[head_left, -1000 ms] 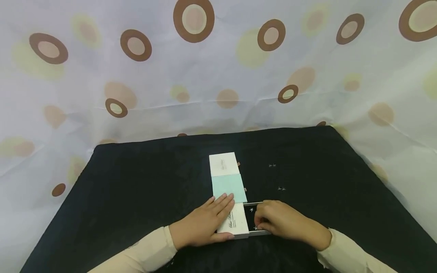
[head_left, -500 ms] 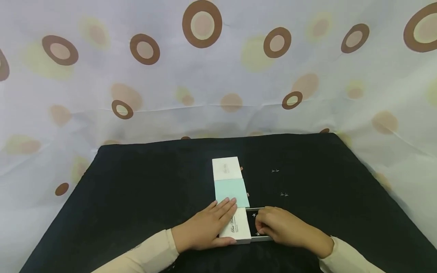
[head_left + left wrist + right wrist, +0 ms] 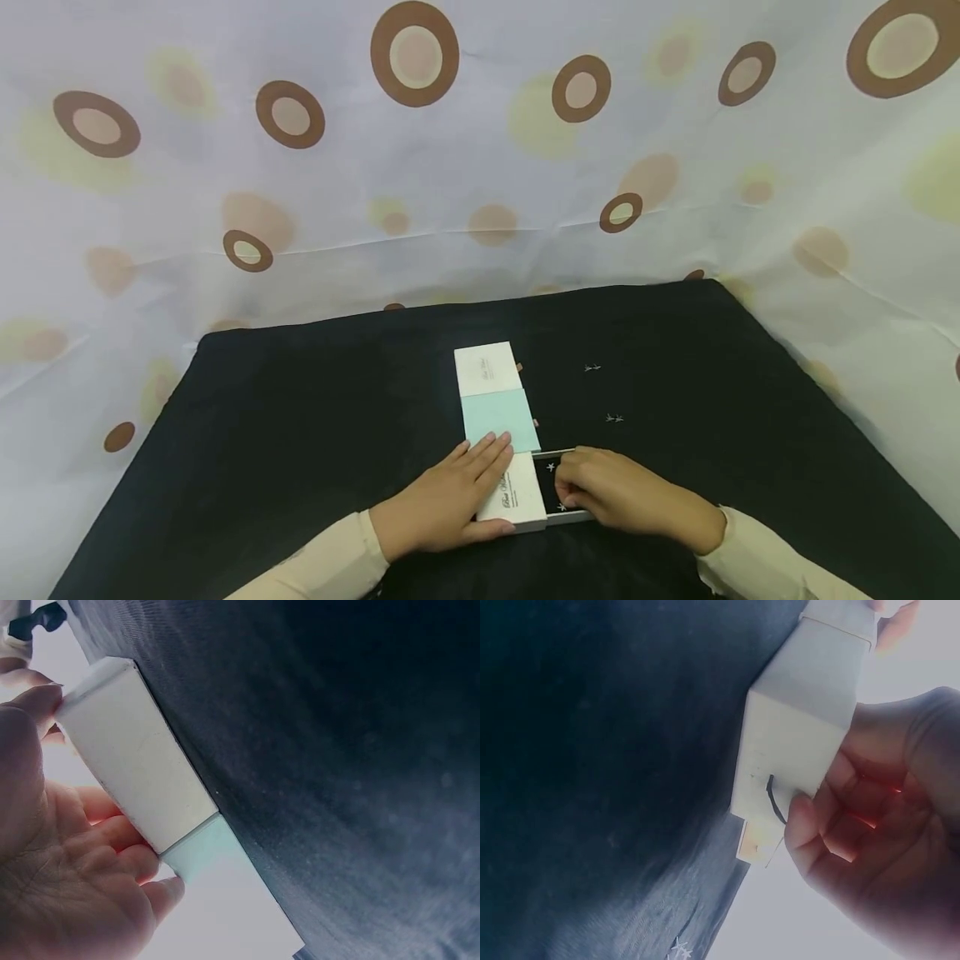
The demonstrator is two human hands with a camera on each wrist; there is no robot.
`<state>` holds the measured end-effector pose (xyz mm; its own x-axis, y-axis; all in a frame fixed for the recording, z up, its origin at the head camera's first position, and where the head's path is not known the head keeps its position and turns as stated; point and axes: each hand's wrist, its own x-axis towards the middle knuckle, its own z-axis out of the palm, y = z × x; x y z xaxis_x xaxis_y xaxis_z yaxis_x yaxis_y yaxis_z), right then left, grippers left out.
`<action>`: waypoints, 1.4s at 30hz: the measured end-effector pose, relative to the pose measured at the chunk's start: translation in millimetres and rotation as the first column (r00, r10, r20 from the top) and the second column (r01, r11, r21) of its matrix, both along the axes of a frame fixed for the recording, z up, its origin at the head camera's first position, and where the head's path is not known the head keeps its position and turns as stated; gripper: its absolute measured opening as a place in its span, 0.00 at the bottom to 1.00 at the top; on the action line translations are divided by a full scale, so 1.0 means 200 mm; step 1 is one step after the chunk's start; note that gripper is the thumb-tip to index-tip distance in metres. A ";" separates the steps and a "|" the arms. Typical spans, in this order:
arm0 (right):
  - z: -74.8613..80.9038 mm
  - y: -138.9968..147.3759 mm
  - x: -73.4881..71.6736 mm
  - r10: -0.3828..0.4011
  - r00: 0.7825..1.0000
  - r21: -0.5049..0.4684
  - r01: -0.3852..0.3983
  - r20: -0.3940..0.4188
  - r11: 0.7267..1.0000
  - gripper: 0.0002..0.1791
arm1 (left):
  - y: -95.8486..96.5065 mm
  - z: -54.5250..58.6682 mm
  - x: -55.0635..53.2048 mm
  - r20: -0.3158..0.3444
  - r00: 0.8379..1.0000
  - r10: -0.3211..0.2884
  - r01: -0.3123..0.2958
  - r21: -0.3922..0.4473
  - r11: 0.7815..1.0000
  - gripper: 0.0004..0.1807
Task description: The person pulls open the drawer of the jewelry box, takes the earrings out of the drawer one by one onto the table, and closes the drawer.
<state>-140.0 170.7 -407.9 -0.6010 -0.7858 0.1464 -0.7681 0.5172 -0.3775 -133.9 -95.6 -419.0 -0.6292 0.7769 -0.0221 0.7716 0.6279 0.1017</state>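
In the head view, my left hand (image 3: pixel 450 500) lies flat over a white lettered drawer box (image 3: pixel 531 487), fingers extended toward the teal box behind it. In the left wrist view, its fingertips line the edge of the white box (image 3: pixel 142 757). The box's drawer (image 3: pixel 548 492) is pulled out to the right and has a black insert with small silver starfish pieces (image 3: pixel 551 467). My right hand (image 3: pixel 622 492) is curled over the drawer's outer end, its fingertips largely hidden. In the right wrist view, one fingertip touches the end wall (image 3: pixel 787 742) beside a dark cord (image 3: pixel 774 801).
A teal box (image 3: pixel 498 417) and another white box (image 3: pixel 486 369) continue the row behind, each with a small tab on its right. Two pairs of small silver twig-shaped pieces (image 3: pixel 592 367) lie on the black cloth (image 3: pixel 337 417). A dotted curtain (image 3: pixel 337 192) hangs behind.
The head view shifts slightly. Both hands keep their places on the box and drawer, and the drawer stays pulled out about the same distance.
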 end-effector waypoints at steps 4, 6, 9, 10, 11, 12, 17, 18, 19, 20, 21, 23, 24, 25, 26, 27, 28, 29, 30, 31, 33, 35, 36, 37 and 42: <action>0.01 -0.01 0.00 0.002 1.000 0.005 -0.002 0.011 1.000 0.14 | -0.01 0.00 0.00 -0.006 1.000 -0.007 0.007 0.005 1.000 0.46; 0.01 0.00 0.00 0.003 1.000 0.008 -0.003 0.015 1.000 0.14 | -0.01 0.01 0.00 -0.006 1.000 -0.008 0.008 0.004 1.000 0.46; 0.02 0.00 0.00 0.003 1.000 0.016 -0.004 0.017 1.000 0.14 | -0.01 0.01 0.00 -0.004 1.000 -0.008 0.008 0.002 1.000 0.46; 0.03 0.00 0.00 0.005 1.000 0.018 -0.005 0.017 1.000 0.14 | -0.01 0.01 0.00 -0.003 1.000 -0.007 0.007 0.001 1.000 0.46; 0.03 0.00 0.00 0.007 1.000 0.018 -0.007 0.013 1.000 0.14 | -0.01 0.01 0.00 -0.002 1.000 -0.005 0.005 0.001 1.000 0.46; 0.03 0.00 0.00 0.010 1.000 0.017 -0.010 0.012 1.000 0.13 | -0.01 0.01 0.00 -0.003 1.000 -0.004 0.004 -0.001 1.000 0.46; 0.04 -0.01 -0.01 0.025 0.999 0.008 -0.025 -0.022 1.000 0.13 | -0.02 0.02 0.00 -0.006 1.000 0.004 -0.004 -0.010 1.000 0.46; 0.04 -0.01 -0.01 0.026 0.999 0.005 -0.026 -0.031 1.000 0.13 | -0.02 0.02 0.00 -0.009 1.000 0.004 -0.004 -0.011 1.000 0.46; 0.05 -0.01 -0.01 0.027 0.999 0.002 -0.026 -0.038 1.000 0.13 | -0.02 0.02 0.00 -0.012 1.000 0.004 -0.004 -0.011 1.000 0.46; 0.05 -0.01 -0.01 0.025 0.999 -0.001 -0.025 -0.043 1.000 0.13 | -0.02 0.02 0.00 -0.014 1.000 0.003 -0.003 -0.012 1.000 0.46; 0.06 0.00 -0.01 0.023 0.999 -0.004 -0.023 -0.046 1.000 0.13 | -0.02 0.02 0.00 -0.017 1.000 0.001 -0.002 -0.011 1.000 0.46; 0.07 0.01 -0.01 0.011 0.999 -0.012 -0.011 -0.051 1.000 0.13 | -0.02 0.02 0.00 -0.020 1.000 -0.001 0.001 -0.011 1.000 0.46; 0.08 0.02 -0.01 0.004 0.998 -0.017 -0.005 -0.055 1.000 0.13 | -0.02 0.01 0.00 -0.023 1.000 -0.002 0.002 -0.011 1.000 0.46; 0.08 0.03 -0.01 -0.004 0.998 -0.024 0.002 -0.058 1.000 0.12 | -0.02 0.01 0.00 -0.023 1.000 -0.003 0.003 -0.011 1.000 0.46; 0.09 0.04 -0.01 -0.012 0.998 -0.033 0.010 -0.065 0.999 0.12 | -0.01 0.01 0.00 -0.023 1.000 -0.004 0.004 -0.013 1.000 0.46; 0.09 0.06 -0.01 -0.024 0.996 -0.041 0.021 -0.081 0.999 0.12 | -0.01 0.01 0.01 -0.023 1.000 -0.007 0.007 -0.016 1.000 0.46; 0.10 0.07 -0.01 -0.034 0.995 -0.052 0.029 -0.099 0.998 0.12 | -0.01 0.01 0.00 -0.027 1.000 -0.007 0.007 -0.020 1.000 0.46; 0.10 0.08 -0.02 -0.045 0.992 -0.060 0.038 -0.117 0.997 0.12 | -0.01 0.01 0.00 -0.027 1.000 -0.006 0.005 -0.023 1.000 0.46; 0.11 0.10 -0.03 -0.057 0.990 -0.068 0.048 -0.133 0.997 0.13 | -0.01 0.01 0.00 -0.027 1.000 -0.005 0.004 -0.027 1.000 0.46; 0.11 0.12 -0.04 -0.071 0.986 -0.077 0.060 -0.148 0.995 0.14 | -0.01 0.01 0.00 -0.023 1.000 -0.005 0.004 -0.028 1.000 0.46; 0.10 0.16 -0.05 -0.097 0.980 -0.087 0.083 -0.175 0.993 0.16 | -0.01 0.01 0.00 -0.015 1.000 -0.008 0.007 -0.032 0.999 0.46; 0.09 0.20 -0.06 -0.120 0.975 -0.096 0.103 -0.187 0.990 0.18 | -0.01 0.01 0.00 -0.002 1.000 -0.006 0.006 -0.028 1.000 0.46; 0.08 0.22 -0.07 -0.133 0.972 -0.099 0.115 -0.196 0.988 0.18 | -0.01 0.01 0.00 0.001 1.000 -0.008 0.008 -0.026 1.000 0.46; 0.07 0.24 -0.07 -0.144 0.968 -0.098 0.126 -0.207 0.987 0.19 | -0.01 0.01 0.00 0.000 1.000 -0.010 0.010 -0.026 1.000 0.46; 0.01 0.30 -0.09 -0.189 0.952 -0.084 0.174 -0.242 0.981 0.18 | -0.02 0.02 0.00 -0.008 1.000 -0.011 0.011 -0.036 0.999 0.46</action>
<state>-158.9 230.6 -405.4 -0.6712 -0.6517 0.3531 -0.7369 0.6384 -0.2224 -134.0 -100.6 -415.7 -0.6207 0.7828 -0.0445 0.7795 0.6222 0.0730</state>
